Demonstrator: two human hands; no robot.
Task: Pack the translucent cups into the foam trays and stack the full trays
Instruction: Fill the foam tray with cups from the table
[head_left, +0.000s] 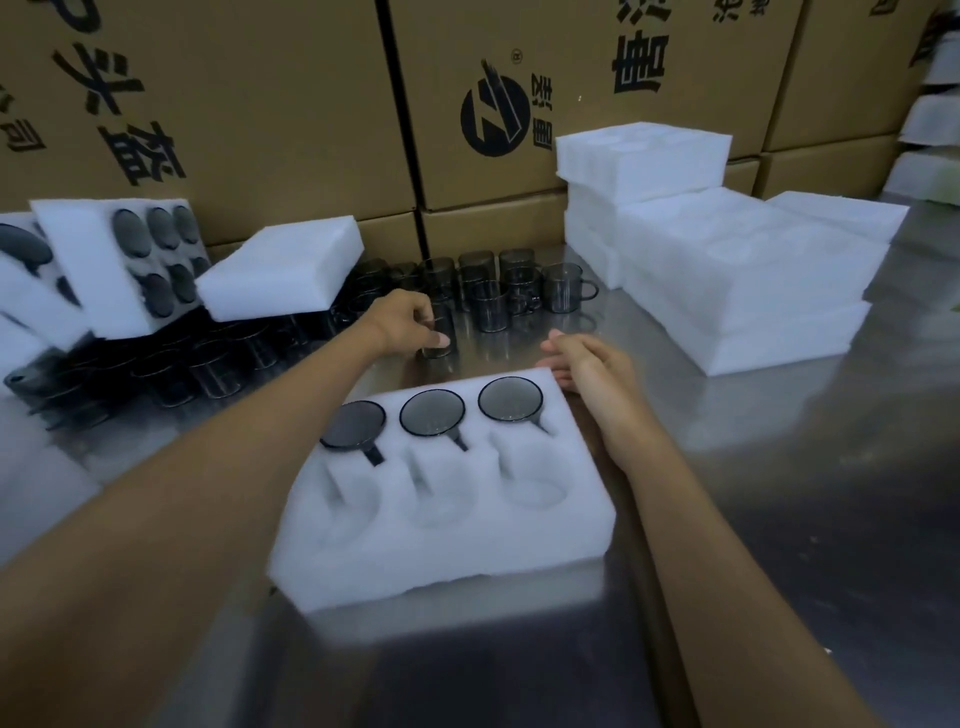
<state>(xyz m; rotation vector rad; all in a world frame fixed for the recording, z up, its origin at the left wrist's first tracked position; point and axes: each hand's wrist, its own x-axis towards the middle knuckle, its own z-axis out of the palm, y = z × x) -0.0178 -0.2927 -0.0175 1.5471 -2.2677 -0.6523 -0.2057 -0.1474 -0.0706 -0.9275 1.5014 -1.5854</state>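
At the steel counter (779, 467), the left hand (402, 319) gripped a smoky translucent handled cup (439, 332) while the relaxed right hand (587, 361) steadied the half-filled white foam tray (447, 519); aligning its handle with the slot would likely seat it cleanly.

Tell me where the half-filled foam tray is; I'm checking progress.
In the head view the half-filled foam tray lies centre on the steel table, between both forearms, with the right hand at its far right corner.
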